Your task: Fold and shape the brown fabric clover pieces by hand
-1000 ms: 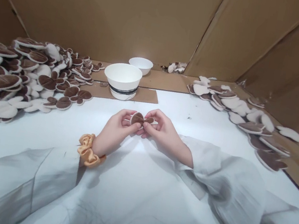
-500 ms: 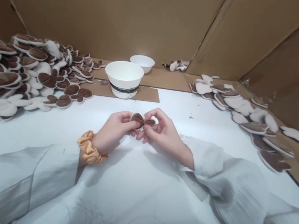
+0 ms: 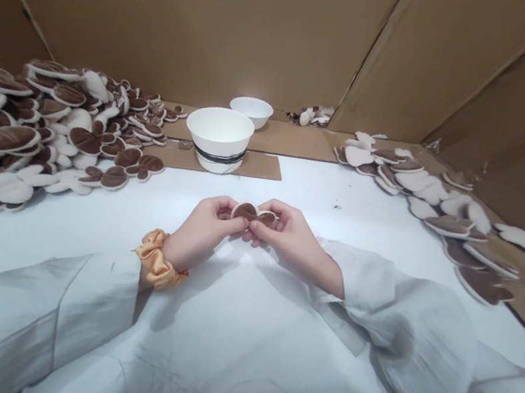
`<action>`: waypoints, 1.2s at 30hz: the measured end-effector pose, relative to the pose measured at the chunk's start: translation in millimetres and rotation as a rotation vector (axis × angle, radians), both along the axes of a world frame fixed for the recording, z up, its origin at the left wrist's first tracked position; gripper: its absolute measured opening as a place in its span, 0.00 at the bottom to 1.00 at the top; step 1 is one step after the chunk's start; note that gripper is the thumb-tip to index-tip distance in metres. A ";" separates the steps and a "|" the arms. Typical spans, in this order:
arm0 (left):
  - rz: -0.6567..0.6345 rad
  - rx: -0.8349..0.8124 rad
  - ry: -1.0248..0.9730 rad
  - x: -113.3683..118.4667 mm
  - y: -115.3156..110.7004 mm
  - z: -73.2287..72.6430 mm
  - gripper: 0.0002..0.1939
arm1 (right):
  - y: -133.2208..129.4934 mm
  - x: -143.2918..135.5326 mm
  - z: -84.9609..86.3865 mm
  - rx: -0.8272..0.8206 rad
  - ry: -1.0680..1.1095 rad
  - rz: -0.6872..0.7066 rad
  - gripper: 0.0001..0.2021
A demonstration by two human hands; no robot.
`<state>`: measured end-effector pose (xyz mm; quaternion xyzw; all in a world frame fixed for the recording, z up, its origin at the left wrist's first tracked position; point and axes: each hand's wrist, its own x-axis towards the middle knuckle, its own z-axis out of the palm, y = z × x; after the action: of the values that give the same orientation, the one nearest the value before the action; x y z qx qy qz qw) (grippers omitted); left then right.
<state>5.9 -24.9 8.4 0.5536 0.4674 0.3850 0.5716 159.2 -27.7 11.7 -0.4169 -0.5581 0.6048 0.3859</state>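
Between my two hands, above the middle of the white work surface, is a small brown fabric piece with a pale edge, made of rounded lobes. My left hand, with a gold scrunchie at its wrist, pinches the left lobe between thumb and fingers. On the other side my right hand is closed on the right lobe, its thumb along the front. Both thumbs nearly meet at the piece's lower middle. Fingers cover part of its underside and back.
A big heap of brown-and-white fabric pieces lies at the left. More pieces are spread along the right edge. Beyond my hands stand a white bowl with dark thread around it and a smaller white bowl, before cardboard walls.
My right hand's raised index finger has come down, and its fingers now lie behind the piece. More of the piece's brown face shows. The view has shifted very slightly.
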 end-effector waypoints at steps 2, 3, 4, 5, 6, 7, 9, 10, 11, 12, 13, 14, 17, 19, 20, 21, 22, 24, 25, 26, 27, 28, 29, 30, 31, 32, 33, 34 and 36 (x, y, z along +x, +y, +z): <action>-0.015 0.005 0.038 -1.3 0.7 -0.7 0.04 | -0.5 -0.3 1.2 0.011 0.012 0.004 0.08; -0.004 0.006 0.054 -1.8 1.0 -1.1 0.04 | -0.6 -0.5 1.9 0.016 0.019 0.007 0.09; 0.015 0.002 0.065 -2.2 1.1 -1.5 0.04 | -0.6 -0.6 2.5 0.014 0.025 0.009 0.09; 0.040 -0.004 0.073 -2.4 1.2 -1.8 0.05 | -0.5 -0.6 3.1 0.005 0.031 0.010 0.09; 0.065 -0.011 0.078 -2.6 1.3 -2.1 0.05 | -0.2 -0.6 3.5 -0.010 0.040 0.011 0.09; 0.085 -0.014 0.078 -2.7 1.4 -2.4 0.06 | 0.0 -0.3 3.6 -0.024 0.054 0.014 0.10; 0.102 -0.006 0.064 -3.1 1.8 -3.0 0.07 | 0.7 0.3 3.4 -0.042 0.087 0.024 0.10; 0.101 0.002 0.054 -3.3 2.2 -3.4 0.08 | 1.1 0.7 3.1 -0.044 0.100 0.030 0.10; 0.097 0.009 0.042 -3.7 2.6 -3.8 0.09 | 1.5 1.1 2.9 -0.043 0.110 0.033 0.10; 0.089 0.014 0.031 -4.0 3.1 -4.0 0.09 | 1.8 1.5 2.7 -0.044 0.113 0.030 0.10; 0.083 0.020 0.022 -4.5 3.5 -4.1 0.10 | 2.2 1.9 2.6 -0.047 0.112 0.023 0.10; 0.084 0.030 0.016 -4.9 3.7 -3.9 0.10 | 2.5 2.2 2.6 -0.052 0.110 0.010 0.10; 0.120 0.103 0.000 -6.2 2.7 -1.1 0.12 | 3.8 3.6 2.6 -0.060 0.090 -0.028 0.10; 0.130 0.188 0.005 -6.7 0.0 1.4 0.13 | 4.7 4.6 2.1 -0.054 0.084 -0.039 0.12; 0.115 0.232 0.014 -6.8 -1.6 2.4 0.14 | 5.1 5.0 1.7 -0.046 0.089 -0.038 0.13; 0.089 0.272 0.027 -6.9 -3.2 2.9 0.13 | 5.3 5.4 1.3 -0.032 0.097 -0.031 0.15; 0.063 0.302 0.041 -7.0 -4.6 3.1 0.13 | 5.5 5.7 0.9 -0.012 0.104 -0.016 0.16; 0.019 0.321 0.060 -7.0 -6.3 2.4 0.13 | 5.4 6.0 0.6 0.037 0.098 0.027 0.14; 0.002 0.318 0.064 -7.1 -6.5 2.0 0.12 | 5.1 6.1 0.7 0.062 0.087 0.046 0.13; -0.009 0.314 0.063 -7.3 -6.4 1.5 0.11 | 4.9 6.2 1.0 0.084 0.073 0.062 0.11; -0.015 0.312 0.059 -7.4 -6.0 1.3 0.10 | 4.6 6.4 1.5 0.102 0.061 0.072 0.09; -0.018 0.312 0.051 -7.6 -5.5 1.3 0.10 | 4.3 6.7 2.0 0.118 0.052 0.076 0.07; -0.016 0.312 0.041 -7.8 -5.0 1.5 0.09 | 4.2 7.1 2.6 0.132 0.044 0.074 0.06; -0.008 0.308 0.029 -8.0 -4.4 1.8 0.08 | 4.1 7.6 3.0 0.142 0.036 0.072 0.05; 0.003 0.298 0.015 -8.2 -3.9 2.1 0.08 | 4.1 8.1 3.2 0.149 0.031 0.067 0.05; 0.016 0.282 0.001 -8.5 -3.5 2.4 0.08 | 4.1 8.6 3.1 0.153 0.029 0.061 0.04; 0.029 0.265 -0.013 -8.8 -3.2 2.6 0.08 | 4.3 9.1 2.8 0.160 0.032 0.056 0.04; 0.041 0.251 -0.024 -9.0 -3.0 2.7 0.08 | 4.4 9.5 2.3 0.171 0.040 0.051 0.05; 0.064 0.242 -0.028 -9.1 -3.1 3.1 0.09 | 4.5 9.8 0.8 0.211 0.062 0.041 0.07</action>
<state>-3.3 -28.0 11.5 0.5977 0.4270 0.4645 0.4946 169.0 -23.2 12.4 -0.3435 -0.6150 0.5630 0.4323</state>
